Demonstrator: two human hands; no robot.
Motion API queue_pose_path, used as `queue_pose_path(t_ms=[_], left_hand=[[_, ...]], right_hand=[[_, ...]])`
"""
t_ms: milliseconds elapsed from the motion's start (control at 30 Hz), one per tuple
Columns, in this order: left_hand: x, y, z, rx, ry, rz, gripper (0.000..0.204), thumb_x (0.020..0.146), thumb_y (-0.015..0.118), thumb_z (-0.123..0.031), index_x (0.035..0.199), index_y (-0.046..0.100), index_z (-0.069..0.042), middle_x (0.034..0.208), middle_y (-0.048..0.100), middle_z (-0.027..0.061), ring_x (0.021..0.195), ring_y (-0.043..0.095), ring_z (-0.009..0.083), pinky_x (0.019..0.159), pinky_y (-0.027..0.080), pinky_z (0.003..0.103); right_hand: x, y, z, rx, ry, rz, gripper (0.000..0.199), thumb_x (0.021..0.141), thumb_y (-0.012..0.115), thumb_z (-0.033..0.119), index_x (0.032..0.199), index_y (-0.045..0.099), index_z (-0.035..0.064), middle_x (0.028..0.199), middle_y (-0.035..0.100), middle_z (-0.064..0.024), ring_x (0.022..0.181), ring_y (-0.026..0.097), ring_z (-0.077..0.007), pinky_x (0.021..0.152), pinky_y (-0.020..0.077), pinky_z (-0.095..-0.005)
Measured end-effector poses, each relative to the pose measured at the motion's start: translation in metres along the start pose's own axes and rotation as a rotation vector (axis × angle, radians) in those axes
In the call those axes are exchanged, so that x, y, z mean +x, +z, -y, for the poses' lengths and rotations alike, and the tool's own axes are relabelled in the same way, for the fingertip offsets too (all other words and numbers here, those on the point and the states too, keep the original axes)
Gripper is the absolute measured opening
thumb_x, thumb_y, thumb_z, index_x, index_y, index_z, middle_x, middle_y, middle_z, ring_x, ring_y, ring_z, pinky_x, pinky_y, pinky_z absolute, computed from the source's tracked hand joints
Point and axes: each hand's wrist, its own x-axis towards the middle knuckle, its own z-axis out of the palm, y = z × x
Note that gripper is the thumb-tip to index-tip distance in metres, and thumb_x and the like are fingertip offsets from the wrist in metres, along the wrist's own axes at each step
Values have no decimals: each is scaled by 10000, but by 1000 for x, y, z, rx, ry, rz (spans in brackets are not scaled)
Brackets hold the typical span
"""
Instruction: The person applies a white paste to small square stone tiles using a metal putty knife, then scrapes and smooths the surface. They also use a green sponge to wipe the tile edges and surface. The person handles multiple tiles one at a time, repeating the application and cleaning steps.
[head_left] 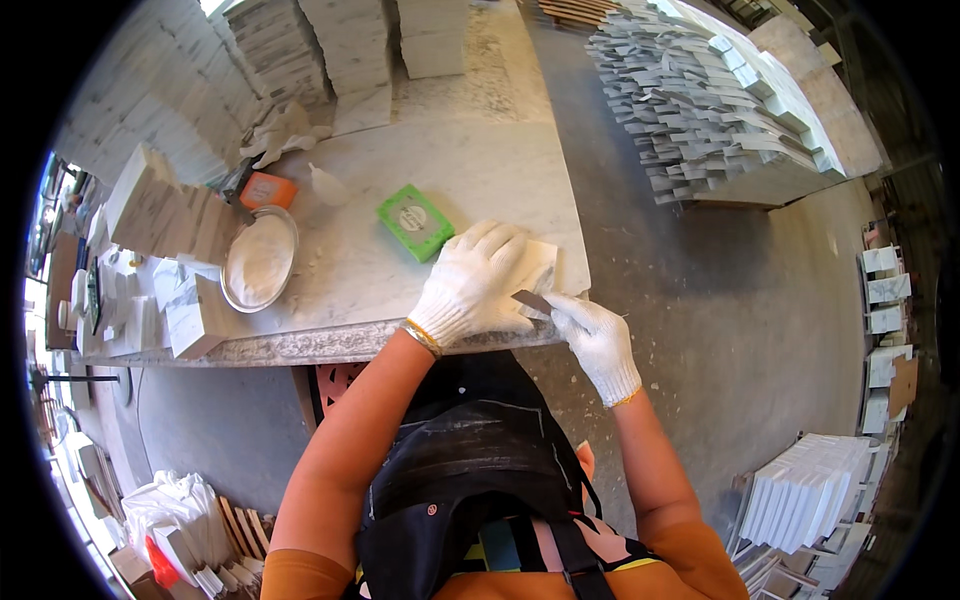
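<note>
White knitted gloves cover both of my hands. My left hand (472, 282) spans a pale marble tile (541, 258) near the table's right front corner, its fingers over the far side and its thumb toward the near edge. Much of the tile is hidden under that hand. In my right hand (598, 338), at the table edge, the fingers close on a small flat metal scraper blade (532, 301); its dark tip points left over the tile. A green box (416, 222) with a round pale label lies just beyond my left hand.
On the marble tabletop (350, 260) are a metal bowl of white powder (262, 262), an orange box (268, 190), a white squeeze bottle (328, 187) and a crumpled cloth (283, 135). Marble stacks (160, 205) stand left and behind. Past the aisle is a pile of stone strips (700, 110).
</note>
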Motion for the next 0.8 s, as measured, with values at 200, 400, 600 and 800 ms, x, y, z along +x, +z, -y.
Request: queue_pose_path(t_ms=[200,400,600,800], left_hand=[[2,0,-1,-21,-24,54,927,519,906,-439,1287,587,-30,1333,588,141,1289,533,368,1017,466,489],[-2,0,1,0,-2,20,890,543,898,-437,1274,593,-33,1321,592,133,1279,536,356,1018,466,483],[2,1,0,-18,-1,20,895,540,898,-431,1277,593,-27,1337,589,147,1290,535,369,1027,463,489],[-1,1,0,-12,-10,7,864,549,888,-424,1259,605,-20,1329,597,157,1292,536,381,1023,466,494]], right_hand=[[1,10,-6,26,-49,-81,245,946,692,167,1182,756,153,1014,759,-127,868,737,-289,739,575,-346],[-9,6,-2,-7,-84,-34,263,961,687,104,1215,737,63,903,732,-93,688,643,-120,640,525,-280],[-2,16,-12,119,-39,-94,275,959,695,97,1230,737,75,929,743,-99,691,640,-120,644,528,-268],[-1,9,1,-27,-62,-42,288,955,697,94,1241,732,86,957,755,-114,766,688,-146,712,555,-280]])
